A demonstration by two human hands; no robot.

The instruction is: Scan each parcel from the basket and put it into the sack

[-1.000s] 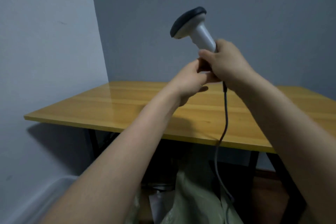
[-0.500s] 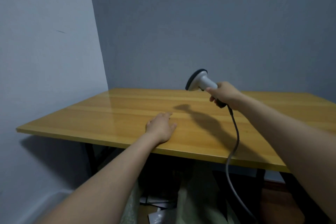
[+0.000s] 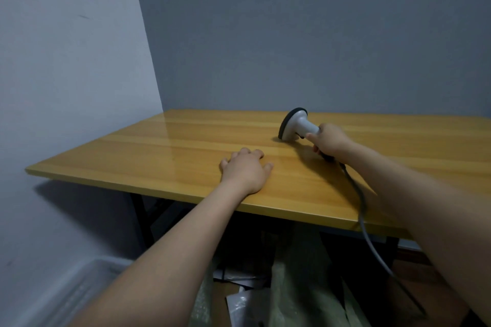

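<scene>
1. On the table, the left hand rests palm-down, fingers relaxed, holding nothing.
2. Further back, the right hand grips the scanner by its handle.
3. White, with a dark-rimmed head touching the tabletop; its cable hangs over the near edge.

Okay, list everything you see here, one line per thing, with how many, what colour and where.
table: one, yellow wood on black legs, in the wall corner
scanner: one, white with a dark head, head down on the table, far right
cable: one, grey, from the scanner over the table's front edge to the floor
sack: one, pale green, under the table
parcel: at least one, grey, left of the sack
basket: one, clear plastic, lower left, partly seen
left hand: palm down on the table near its front edge
right hand: grips the scanner's handle
</scene>
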